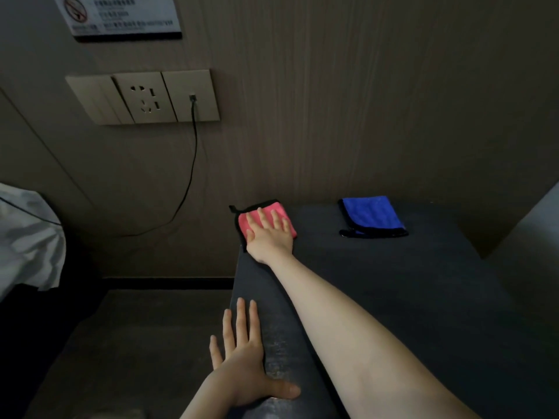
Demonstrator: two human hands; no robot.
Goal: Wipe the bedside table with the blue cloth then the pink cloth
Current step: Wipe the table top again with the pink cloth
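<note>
The right hand (270,234) lies flat with straight, slightly spread fingers pressing on the folded pink microfibre cloth with black edging (263,220), which sits at the far left corner of the dark, matte-topped bedside table (393,282), close to the wall. The right forearm stretches across the tabletop towards it. The left hand (242,355) is also flat and holds nothing: its fingers are straight along the table's near left edge, with the thumb resting on the top surface. To the right of the right hand and well apart from it, the folded blue microfibre cloth with black edging (372,216) lies on the tabletop near the wall, untouched. Above and to the left of the right hand, a beige wall socket panel (142,96) has a thin black cable (193,152) plugged in, hanging down the brown wall. Far left of the left hand, white bedding (28,237) shows
</note>
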